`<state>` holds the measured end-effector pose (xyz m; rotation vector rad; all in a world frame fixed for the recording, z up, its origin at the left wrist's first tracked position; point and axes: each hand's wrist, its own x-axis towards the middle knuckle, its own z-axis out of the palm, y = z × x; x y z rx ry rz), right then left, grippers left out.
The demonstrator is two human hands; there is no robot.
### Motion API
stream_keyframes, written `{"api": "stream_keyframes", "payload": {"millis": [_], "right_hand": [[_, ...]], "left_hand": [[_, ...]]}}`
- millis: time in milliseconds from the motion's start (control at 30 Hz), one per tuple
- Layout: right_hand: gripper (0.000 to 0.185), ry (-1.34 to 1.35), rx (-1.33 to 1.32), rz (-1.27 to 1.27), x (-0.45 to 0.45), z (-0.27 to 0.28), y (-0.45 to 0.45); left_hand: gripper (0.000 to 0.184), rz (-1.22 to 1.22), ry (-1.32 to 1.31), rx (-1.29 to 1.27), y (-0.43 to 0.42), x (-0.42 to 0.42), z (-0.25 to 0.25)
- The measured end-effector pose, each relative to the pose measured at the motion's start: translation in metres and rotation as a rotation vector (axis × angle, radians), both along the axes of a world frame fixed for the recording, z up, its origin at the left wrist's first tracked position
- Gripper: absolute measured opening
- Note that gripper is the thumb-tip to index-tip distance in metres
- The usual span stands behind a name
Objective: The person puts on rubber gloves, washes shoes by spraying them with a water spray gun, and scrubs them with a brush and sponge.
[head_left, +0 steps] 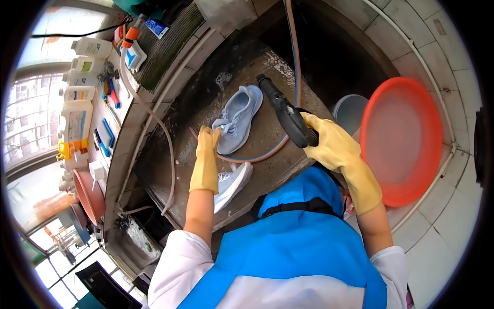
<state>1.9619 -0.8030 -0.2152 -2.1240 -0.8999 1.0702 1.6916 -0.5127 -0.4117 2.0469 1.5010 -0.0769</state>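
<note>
A light blue-grey shoe (240,119) lies on the wet stone slab (267,77), its opening facing up. My left hand (207,154), in a yellow rubber glove, pinches the shoe's laces or tongue at its left side. In my right hand (332,141), gloved the same way, is a black spray gun (285,112), its nozzle pointing up and left, past the shoe's heel. A second shoe (232,186), pale with a white sole, rests on its side beside my left wrist. A striped hose (297,62) curves across the slab under the spray gun and round the first shoe.
At right stands a large red basin (404,141) next to a grey bucket (351,112). Bottles (77,121) and brushes (108,133) line the left ledge. A pale hose (163,129) hangs along the slab's left side. A pink basin (88,193) sits lower left.
</note>
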Motion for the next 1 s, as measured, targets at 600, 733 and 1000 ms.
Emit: {"api": "stream_keyframes", "payload": {"millis": [600, 733, 1000], "right_hand": [[0.066, -0.067, -0.048, 0.013, -0.026, 0.009, 0.002], [0.060, -0.076, -0.064, 0.017, -0.026, 0.006, -0.001], [0.059, -0.006, 0.064, -0.042, -0.021, 0.013, -0.021]], "left_hand": [[0.082, 0.036, 0.040, -0.438, -0.024, 0.032, 0.002], [0.081, 0.162, -0.289, -0.451, -0.040, 0.027, -0.032], [0.052, -0.299, -0.262, -0.328, 0.029, 0.074, 0.038]]}}
